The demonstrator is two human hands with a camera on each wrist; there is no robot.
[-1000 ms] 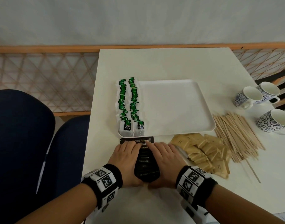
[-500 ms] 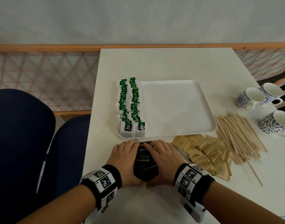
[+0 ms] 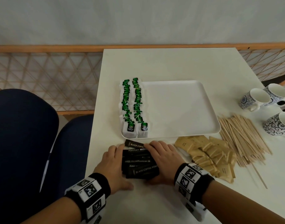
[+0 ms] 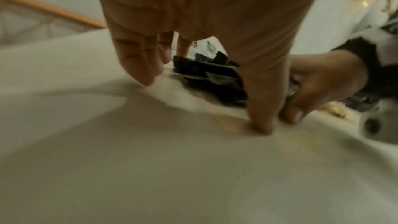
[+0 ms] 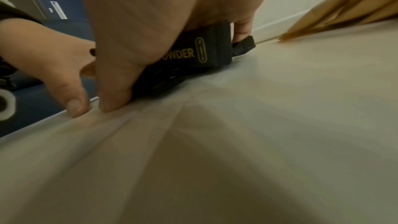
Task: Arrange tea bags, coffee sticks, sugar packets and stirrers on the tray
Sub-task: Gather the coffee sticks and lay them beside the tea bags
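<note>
A pile of black coffee sticks (image 3: 139,165) lies on the white table just in front of the white tray (image 3: 179,107). My left hand (image 3: 113,160) stands at the pile's left side, fingers straight down against it and thumb on the table. My right hand (image 3: 162,156) arches over the pile's right side, thumb at the near end and fingers on a crosswise stick at the far end. The right wrist view shows the sticks (image 5: 193,54) under that palm. Two rows of green tea bags (image 3: 132,107) fill the tray's left edge. Sugar packets (image 3: 208,154) and wooden stirrers (image 3: 242,138) lie to the right.
Three patterned cups (image 3: 258,99) stand at the table's right edge. A blue chair (image 3: 22,143) is left of the table, whose left edge runs close to my left hand. A wooden railing with netting (image 3: 49,78) runs behind.
Half a second ago both hands squeezed the sticks into a narrow bundle. They have since drawn apart and the pile lies wider, with one stick crosswise at its far end.
</note>
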